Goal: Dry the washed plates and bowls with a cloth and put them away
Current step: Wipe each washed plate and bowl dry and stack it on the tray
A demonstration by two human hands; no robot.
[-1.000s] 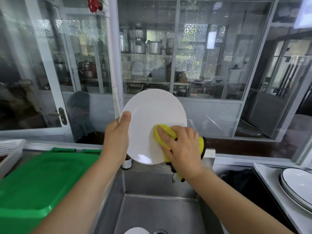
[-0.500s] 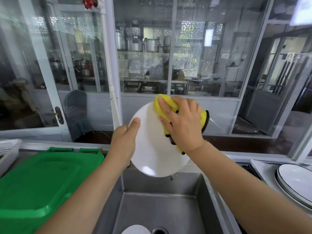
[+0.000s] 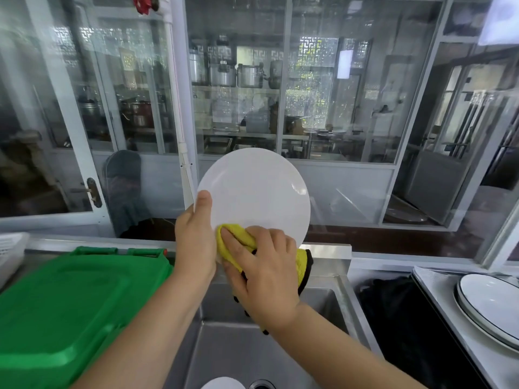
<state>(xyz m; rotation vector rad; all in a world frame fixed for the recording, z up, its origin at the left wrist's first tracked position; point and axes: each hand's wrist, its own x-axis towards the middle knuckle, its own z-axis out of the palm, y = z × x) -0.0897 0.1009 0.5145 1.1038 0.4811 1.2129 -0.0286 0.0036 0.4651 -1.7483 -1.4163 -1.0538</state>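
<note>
- Drying is underway: the left hand (image 3: 193,240) is gripping the plate (image 3: 254,192) by its left rim, thumb curled over the face, holding it upright above the sink (image 3: 341,299).
- The right hand (image 3: 264,273) is pressing the cloth (image 3: 233,240) against the plate's lower part, fingers curled over the yellow folds, so both grips are closed on something.
- The upper face is looking dry, though from here I cannot tell for sure; the back is hidden.
- Plates already stacked (image 3: 488,307) are sitting at the right edge of the table, which I am reading as finished work.
- At least one more white dish (image 3: 223,384) is waiting at the bottom of the sink, so the task seems only partly done.
- The way right toward the stack is looking open, with a dark bin (image 3: 393,318) lying between sink and stack.
- The green lid (image 3: 70,304) is filling the left side, just beside the left forearm, leaving little room there.
- The table's back edge and the glass behind it are sitting close behind the plate.
</note>
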